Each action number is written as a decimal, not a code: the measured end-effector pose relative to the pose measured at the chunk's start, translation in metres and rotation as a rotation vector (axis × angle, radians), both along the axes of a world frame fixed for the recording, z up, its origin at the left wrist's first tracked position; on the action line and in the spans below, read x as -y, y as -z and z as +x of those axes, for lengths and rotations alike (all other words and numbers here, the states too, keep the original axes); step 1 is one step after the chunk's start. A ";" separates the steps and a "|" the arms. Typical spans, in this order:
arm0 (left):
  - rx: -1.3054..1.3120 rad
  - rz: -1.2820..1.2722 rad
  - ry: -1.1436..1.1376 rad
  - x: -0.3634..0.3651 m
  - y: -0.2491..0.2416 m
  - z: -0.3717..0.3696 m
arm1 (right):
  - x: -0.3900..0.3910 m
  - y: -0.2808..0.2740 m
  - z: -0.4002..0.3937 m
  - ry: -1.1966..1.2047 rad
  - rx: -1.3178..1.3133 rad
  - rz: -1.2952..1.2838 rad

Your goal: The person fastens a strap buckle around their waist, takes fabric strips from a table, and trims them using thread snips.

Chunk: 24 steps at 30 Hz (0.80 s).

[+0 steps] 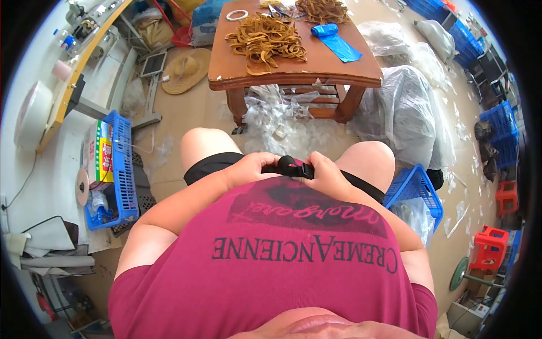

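A black strap with a plastic buckle (291, 167) is held in front of my belly, just above the hem of the maroon shirt (299, 294). My left hand (257, 168) is closed on its left end, fingers curled around it. At the buckle end, my right hand (327, 174) is closed too, with thumb and fingers pressed together. Parts of the strap are hidden behind the fingers. Both forearms rest along my sides, between the bare knees.
Ahead stands a brown wooden table (293, 79) bearing tan strips (265, 42), a blue plastic roll (336, 42) and a white ring (237, 15). Plastic scraps (279, 124) lie below. Blue crates (121, 169) and a straw hat (186, 70) are left; wrapped bundles (401, 113) and red stools (489, 248) right.
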<state>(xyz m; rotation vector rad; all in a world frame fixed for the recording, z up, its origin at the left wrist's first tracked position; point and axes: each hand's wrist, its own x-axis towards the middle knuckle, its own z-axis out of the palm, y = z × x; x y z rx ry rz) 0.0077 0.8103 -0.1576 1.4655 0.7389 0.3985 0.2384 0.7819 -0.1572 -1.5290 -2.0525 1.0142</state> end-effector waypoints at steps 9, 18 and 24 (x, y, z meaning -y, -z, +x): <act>0.011 -0.025 0.026 -0.014 0.021 0.010 | -0.009 0.024 -0.003 0.021 -0.165 0.049; -0.061 -0.130 -0.066 -0.011 0.011 0.014 | -0.007 0.013 0.003 0.080 -0.133 -0.054; -0.021 -0.170 0.030 -0.017 0.010 0.006 | -0.007 0.011 0.007 0.090 -0.078 -0.109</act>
